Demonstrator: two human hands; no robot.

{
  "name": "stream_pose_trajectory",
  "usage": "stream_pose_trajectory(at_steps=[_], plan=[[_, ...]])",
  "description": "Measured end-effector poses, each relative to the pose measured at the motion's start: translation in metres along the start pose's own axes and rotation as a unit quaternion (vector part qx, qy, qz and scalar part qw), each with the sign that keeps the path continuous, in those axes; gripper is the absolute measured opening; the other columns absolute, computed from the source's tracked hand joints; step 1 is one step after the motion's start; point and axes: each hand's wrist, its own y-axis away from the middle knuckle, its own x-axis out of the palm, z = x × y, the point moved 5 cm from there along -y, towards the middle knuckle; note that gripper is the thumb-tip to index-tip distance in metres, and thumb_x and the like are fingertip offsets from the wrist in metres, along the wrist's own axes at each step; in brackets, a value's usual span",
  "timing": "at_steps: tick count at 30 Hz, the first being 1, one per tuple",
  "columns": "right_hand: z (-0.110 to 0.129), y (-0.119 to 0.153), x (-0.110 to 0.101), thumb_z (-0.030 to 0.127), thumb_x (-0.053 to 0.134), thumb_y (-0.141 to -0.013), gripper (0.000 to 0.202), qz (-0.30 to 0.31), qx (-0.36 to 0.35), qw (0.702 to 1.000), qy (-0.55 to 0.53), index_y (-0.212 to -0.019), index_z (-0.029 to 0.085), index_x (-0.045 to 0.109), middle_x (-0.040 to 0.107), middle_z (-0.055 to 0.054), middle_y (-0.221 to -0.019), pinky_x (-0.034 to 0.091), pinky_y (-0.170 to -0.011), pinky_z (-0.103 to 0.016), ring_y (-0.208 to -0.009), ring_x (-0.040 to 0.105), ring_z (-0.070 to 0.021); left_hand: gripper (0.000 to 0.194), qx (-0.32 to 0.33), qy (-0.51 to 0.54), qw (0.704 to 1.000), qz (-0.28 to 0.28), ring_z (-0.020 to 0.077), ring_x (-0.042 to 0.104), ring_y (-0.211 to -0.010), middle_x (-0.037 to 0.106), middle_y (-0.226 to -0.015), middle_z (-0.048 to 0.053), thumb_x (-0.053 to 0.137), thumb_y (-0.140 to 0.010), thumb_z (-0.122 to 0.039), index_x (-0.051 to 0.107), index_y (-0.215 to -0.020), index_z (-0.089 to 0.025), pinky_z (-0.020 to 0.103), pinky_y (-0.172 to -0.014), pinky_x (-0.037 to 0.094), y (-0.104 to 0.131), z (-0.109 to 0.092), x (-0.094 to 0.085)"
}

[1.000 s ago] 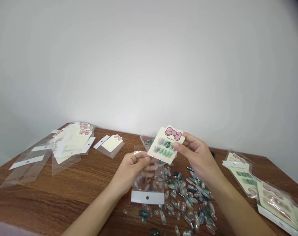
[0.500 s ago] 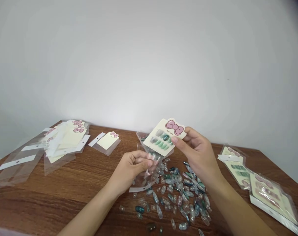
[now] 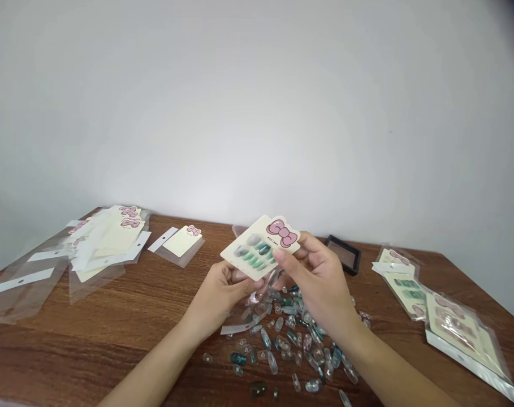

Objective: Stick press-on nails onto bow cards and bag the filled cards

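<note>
My right hand (image 3: 318, 277) pinches a cream card (image 3: 235, 249) by its right edge, thumb on the front. Pink bow art tops the card, and green and grey press-on nails (image 3: 254, 257) sit in rows on it. Below the card, my left hand (image 3: 220, 294) is closed on a clear plastic bag (image 3: 263, 302) with a white header strip (image 3: 242, 328). The card's lower edge overlaps the left fingertips and hides the bag's upper part. Loose press-on nails (image 3: 297, 339) in clear, teal and green lie scattered under both hands.
A pile of bow cards and clear bags (image 3: 112, 237) lies at the left, with a single bagged card (image 3: 182, 240) beside it. Filled packs (image 3: 409, 288) (image 3: 464, 333) lie at the right. A black-framed box (image 3: 344, 254) stands behind my right hand, near the wall.
My right hand has moved left and down with the card, bringing it over my left hand. The black-framed box now shows behind it. My left hand stays closed on the bag.
</note>
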Motion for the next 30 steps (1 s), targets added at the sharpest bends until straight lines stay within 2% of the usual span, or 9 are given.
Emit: stream_pose_trajectory(at_steps=[5, 9, 16, 23, 30], plan=[[0.004, -0.007, -0.013, 0.037, 0.072, -0.087, 0.025, -0.041, -0.028, 0.998, 0.025, -0.104, 0.019, 0.066, 0.073, -0.004, -0.087, 0.060, -0.048, -0.020, -0.061, 0.064, -0.0109, 0.031, -0.022, -0.006, 1.000, -0.007, 0.0128, 0.065, -0.078, 0.077, -0.096, 0.007, 0.079, -0.080, -0.026, 0.068, -0.107, -0.016, 0.024, -0.069, 0.048, 0.002, 0.003, -0.003], [0.005, -0.012, -0.017, 0.039, 0.070, -0.088, 0.026, -0.040, -0.027, 0.998, 0.048, -0.105, 0.020, 0.065, 0.073, -0.003, -0.084, 0.060, -0.047, -0.020, -0.056, 0.062, -0.0096, 0.026, -0.021, 0.017, 1.000, 0.002, 0.0120, 0.068, -0.075, 0.079, -0.087, 0.005, 0.080, -0.079, -0.024, 0.067, -0.100, -0.016, 0.024, -0.070, 0.050, 0.003, 0.002, 0.000], [0.009, -0.012, -0.020, 0.040, 0.069, -0.089, 0.025, -0.047, -0.043, 0.996, 0.069, -0.103, 0.020, 0.063, 0.072, -0.001, -0.081, 0.056, -0.045, -0.019, -0.048, 0.059, -0.0072, 0.033, -0.035, -0.023, 0.999, -0.020, 0.0124, 0.070, -0.073, 0.081, -0.093, 0.006, 0.082, -0.075, -0.027, 0.067, -0.103, -0.017, 0.024, -0.068, 0.053, 0.008, -0.002, 0.000], [0.018, -0.012, -0.023, 0.037, 0.068, -0.091, 0.018, -0.024, -0.060, 0.990, 0.126, -0.096, 0.020, 0.064, 0.070, 0.001, -0.075, 0.056, -0.056, -0.018, -0.060, 0.063, -0.0084, 0.030, -0.026, -0.033, 0.999, -0.016, 0.0137, 0.072, -0.079, 0.081, -0.094, 0.005, 0.081, -0.077, -0.027, 0.066, -0.102, -0.018, 0.025, -0.070, 0.054, 0.009, -0.005, -0.001], [0.022, -0.009, -0.023, 0.036, 0.067, -0.091, 0.017, -0.007, -0.074, 0.983, 0.166, -0.099, 0.021, 0.064, 0.075, -0.003, -0.087, 0.057, -0.063, -0.024, -0.072, 0.068, -0.0134, 0.024, -0.012, -0.038, 0.999, -0.015, 0.0136, 0.072, -0.086, 0.080, -0.098, 0.002, 0.079, -0.079, -0.024, 0.068, -0.101, -0.022, 0.024, -0.071, 0.054, 0.009, -0.009, -0.005]])
